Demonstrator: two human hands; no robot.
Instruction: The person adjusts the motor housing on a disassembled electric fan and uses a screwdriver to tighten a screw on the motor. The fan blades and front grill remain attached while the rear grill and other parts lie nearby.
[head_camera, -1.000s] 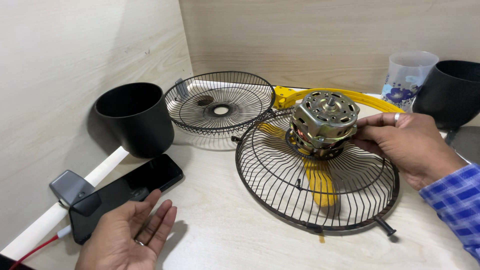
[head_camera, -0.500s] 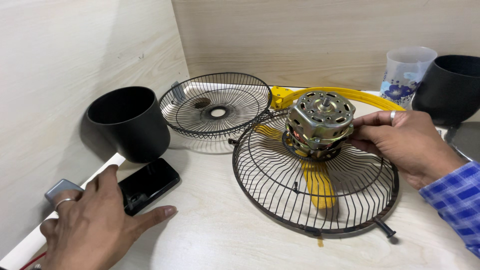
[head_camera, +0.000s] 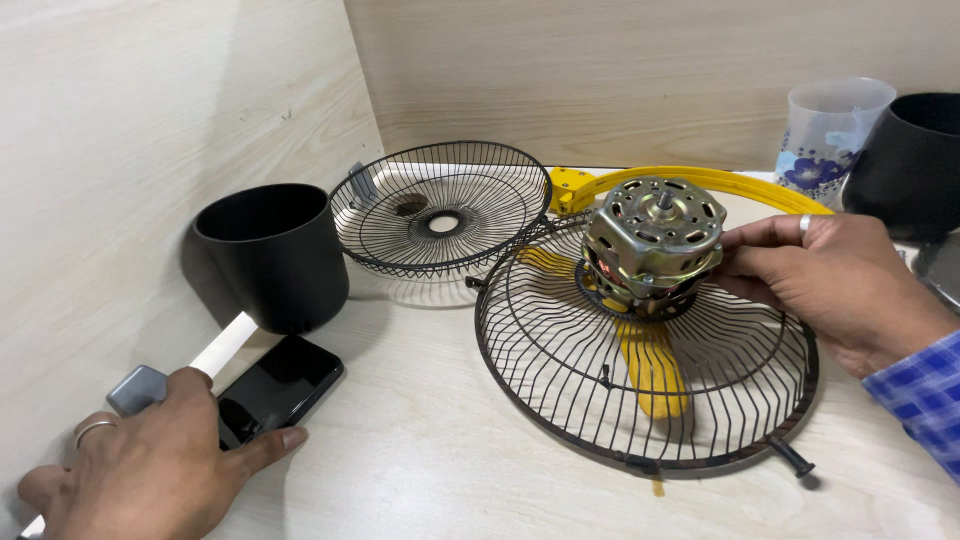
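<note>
Motor (head_camera: 655, 240): upright on grille (head_camera: 700, 420), shaft up; right hand (head_camera: 840, 285) fingers pinching its side. Left hand (head_camera: 150, 465): fingers spread over phone (head_camera: 280, 385).

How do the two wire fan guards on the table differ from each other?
The near wire guard carries the metal motor, steadied by the right hand, with yellow blades beneath. The far wire guard is bare, untouched and looks smaller. Both are round, dark wire grilles.
</note>
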